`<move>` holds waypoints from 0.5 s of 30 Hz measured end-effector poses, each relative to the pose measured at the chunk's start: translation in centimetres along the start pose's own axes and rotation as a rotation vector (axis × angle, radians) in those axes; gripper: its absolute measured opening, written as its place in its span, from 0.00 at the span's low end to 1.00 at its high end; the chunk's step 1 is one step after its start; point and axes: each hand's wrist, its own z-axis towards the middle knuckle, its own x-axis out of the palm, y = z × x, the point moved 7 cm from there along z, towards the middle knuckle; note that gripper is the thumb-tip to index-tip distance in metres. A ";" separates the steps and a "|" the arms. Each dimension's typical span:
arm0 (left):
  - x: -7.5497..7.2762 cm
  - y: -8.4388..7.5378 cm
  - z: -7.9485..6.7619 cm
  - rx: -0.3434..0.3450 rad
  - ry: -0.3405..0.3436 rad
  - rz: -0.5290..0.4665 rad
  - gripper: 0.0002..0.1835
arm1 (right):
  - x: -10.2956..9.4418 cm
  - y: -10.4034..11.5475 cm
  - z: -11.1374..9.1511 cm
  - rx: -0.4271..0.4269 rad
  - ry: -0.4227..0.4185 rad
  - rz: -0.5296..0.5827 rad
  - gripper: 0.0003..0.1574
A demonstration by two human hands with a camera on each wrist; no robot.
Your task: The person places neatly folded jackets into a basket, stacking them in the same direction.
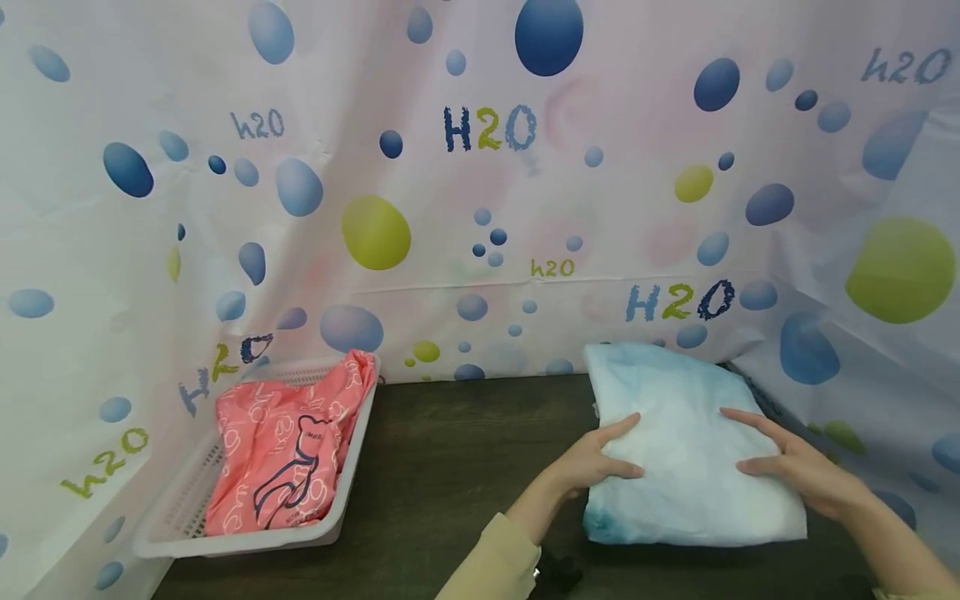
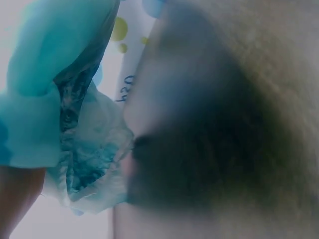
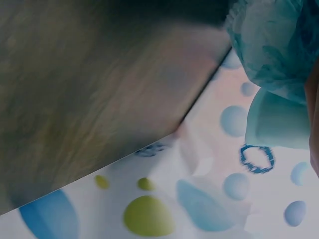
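A folded white and pale-blue cloth bundle is at the right of the dark table in the head view. My left hand grips its left side, with thumb and index finger on top and the other fingers hidden. On the opposite side my right hand holds it the same way. A gathered, crinkled edge of the bundle shows in the left wrist view. Crumpled blue-tinted fabric appears at the upper right in the right wrist view. Whether the bundle touches the table cannot be told.
At the left stands a white perforated basket. A pink cloth with white lettering and a dark bear outline lies in it, partly over its back rim. A white sheet with coloured dots and "H2O" prints hangs behind and around the table.
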 end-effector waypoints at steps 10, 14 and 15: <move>-3.7 -2.0 -3.2 0.063 0.032 0.045 0.41 | 3.1 4.4 0.7 -0.069 -0.048 0.036 0.50; -5.3 -2.7 -4.9 0.098 0.026 0.067 0.42 | 4.6 6.0 1.0 -0.105 -0.073 0.032 0.51; -5.6 -3.0 -5.3 0.107 0.025 0.078 0.42 | 4.9 6.4 1.0 -0.114 -0.078 0.032 0.51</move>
